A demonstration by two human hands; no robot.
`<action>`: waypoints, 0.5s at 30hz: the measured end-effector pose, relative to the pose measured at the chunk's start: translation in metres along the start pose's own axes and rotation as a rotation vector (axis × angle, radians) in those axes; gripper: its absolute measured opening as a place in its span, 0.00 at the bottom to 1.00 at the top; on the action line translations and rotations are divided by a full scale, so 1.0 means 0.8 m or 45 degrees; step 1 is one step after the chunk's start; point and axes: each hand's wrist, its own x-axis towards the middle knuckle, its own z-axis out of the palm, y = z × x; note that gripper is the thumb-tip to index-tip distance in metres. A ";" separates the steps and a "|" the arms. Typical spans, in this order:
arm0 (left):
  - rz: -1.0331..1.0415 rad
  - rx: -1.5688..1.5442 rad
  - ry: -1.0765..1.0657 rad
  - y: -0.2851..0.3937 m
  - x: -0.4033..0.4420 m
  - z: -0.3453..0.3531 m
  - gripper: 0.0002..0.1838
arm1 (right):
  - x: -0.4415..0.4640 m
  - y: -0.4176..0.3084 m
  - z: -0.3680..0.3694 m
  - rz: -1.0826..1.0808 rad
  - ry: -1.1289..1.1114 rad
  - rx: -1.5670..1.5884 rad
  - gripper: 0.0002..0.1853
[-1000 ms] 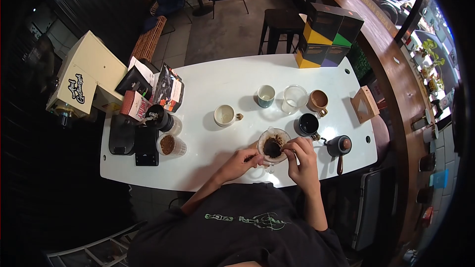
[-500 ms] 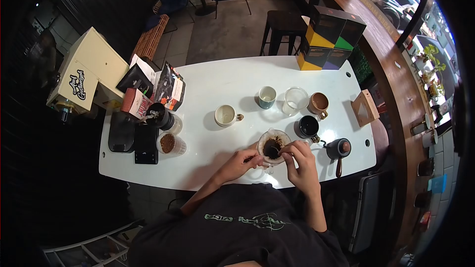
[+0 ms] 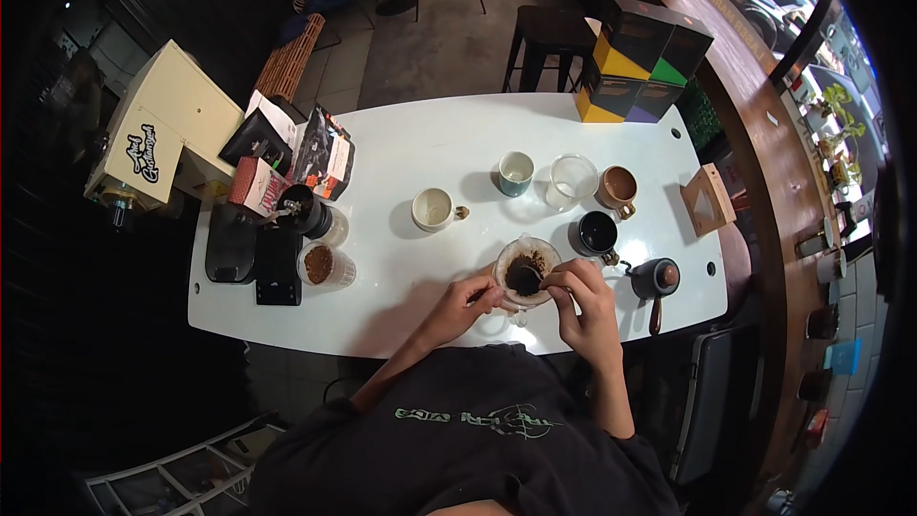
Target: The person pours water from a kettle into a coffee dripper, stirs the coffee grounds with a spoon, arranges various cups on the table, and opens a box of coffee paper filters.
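Observation:
Near the table's front edge stands a glass coffee dripper (image 3: 522, 302) lined with a pale paper filter (image 3: 509, 258). Dark coffee grounds (image 3: 523, 273) lie inside it. My left hand (image 3: 460, 310) is closed at the dripper's left rim, thumb and fingertips pinching its edge. From the right, my right hand (image 3: 585, 311) pinches a small spoon (image 3: 537, 278) whose tip is down in the grounds; its handle is mostly hidden by my fingers. Just beyond my right hand is a black mug (image 3: 597, 232).
Beyond the dripper stand a cream mug (image 3: 434, 209), a teal-based cup (image 3: 516, 174), a glass server (image 3: 572, 182) and a brown mug (image 3: 618, 187). A hand grinder (image 3: 655, 279) is at right. Leftward are a cup of ground coffee (image 3: 327, 266), a black scale (image 3: 278, 272) and a cream grinder (image 3: 162, 134).
My right hand and the spoon have shifted slightly within the dripper. Both hands keep their grip. The whole view has tilted a little, so the table sits slightly higher.

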 end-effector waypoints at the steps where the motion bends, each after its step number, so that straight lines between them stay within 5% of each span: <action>1: 0.000 0.000 0.014 0.000 0.000 0.001 0.14 | 0.000 0.002 0.001 -0.006 -0.018 -0.011 0.05; 15: 0.021 -0.025 0.034 0.014 -0.001 0.003 0.16 | -0.008 -0.004 0.002 0.043 -0.004 -0.028 0.05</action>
